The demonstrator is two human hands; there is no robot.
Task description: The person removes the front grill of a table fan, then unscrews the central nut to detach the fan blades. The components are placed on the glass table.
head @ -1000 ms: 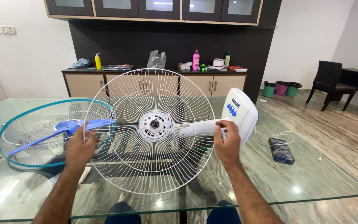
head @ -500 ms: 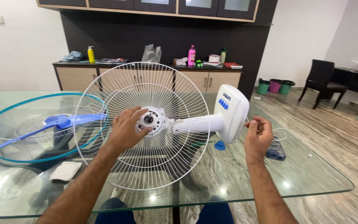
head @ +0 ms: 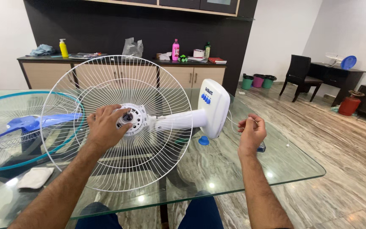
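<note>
Fingers of the left hand point(head: 104, 127) curl over the hub point(head: 128, 118) of the white fan guard point(head: 119, 123), bracing it upright on the glass table point(head: 234, 169). Right hand point(head: 250, 132) pinches the thin white cord point(head: 276, 129), holding it away from the fan body point(head: 212, 108).

The fan guard point(head: 119, 123) stands on the glass table point(head: 242, 169), with the fan base point(head: 212, 108) to its right. Another guard point(head: 18, 131) with blades point(head: 34, 124) lies to its left. A cloth point(head: 34, 177) lies before that. A cabinet point(head: 119, 72) stands behind.
</note>
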